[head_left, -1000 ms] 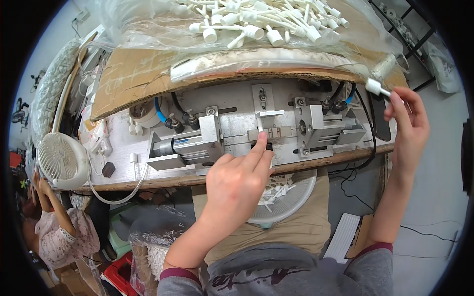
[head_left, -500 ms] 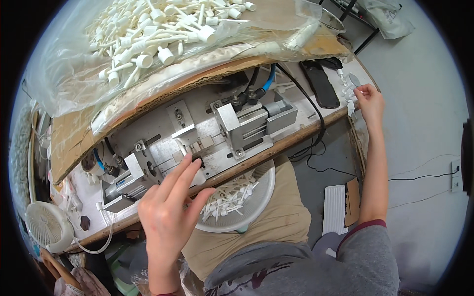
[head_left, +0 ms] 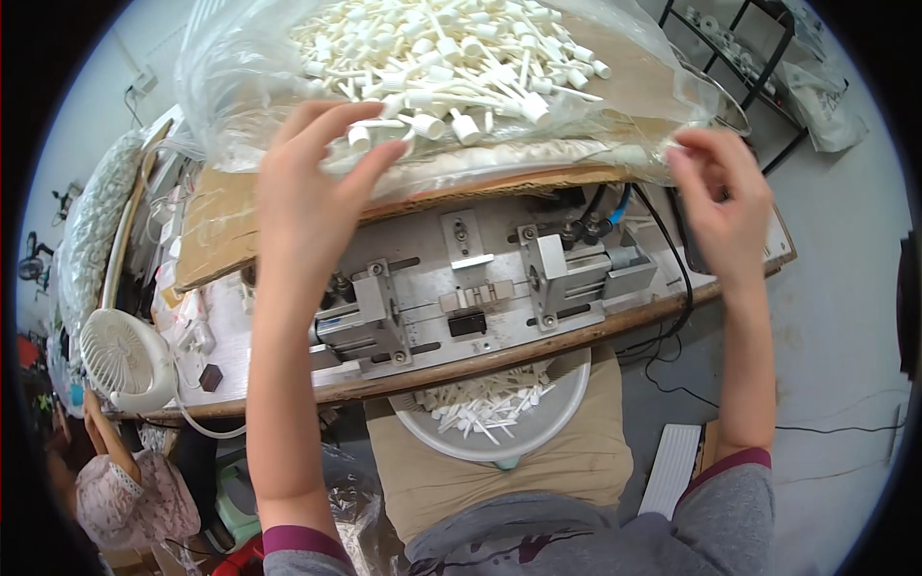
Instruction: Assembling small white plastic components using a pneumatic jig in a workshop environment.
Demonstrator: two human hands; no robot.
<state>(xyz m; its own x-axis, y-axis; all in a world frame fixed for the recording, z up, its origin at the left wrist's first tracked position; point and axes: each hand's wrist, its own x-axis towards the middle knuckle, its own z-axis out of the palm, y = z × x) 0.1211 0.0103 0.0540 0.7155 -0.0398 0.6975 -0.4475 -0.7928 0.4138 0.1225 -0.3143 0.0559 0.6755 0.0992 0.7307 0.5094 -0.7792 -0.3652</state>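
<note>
Looks partway along: a batch of white pieces [head_left: 490, 413] sits in the basin [head_left: 552, 422] on the lap, a far bigger heap of capped white sticks [head_left: 451, 58] lies on the plastic above the worktop [head_left: 230, 336]; which batch is finished, can't confirm. Left hand [head_left: 331, 178] spread, thumb and fingers apart, at the heap's near edge beside a capped stick, contact unclear. Right hand [head_left: 722, 197] curled near the plastic's right edge; can't tell if it pinches anything. Counts: two hands, one basin, two metal cylinder units [head_left: 576, 269], one black block [head_left: 468, 324] between them, one fan [head_left: 127, 360]; sticks and pieces too many.
</note>
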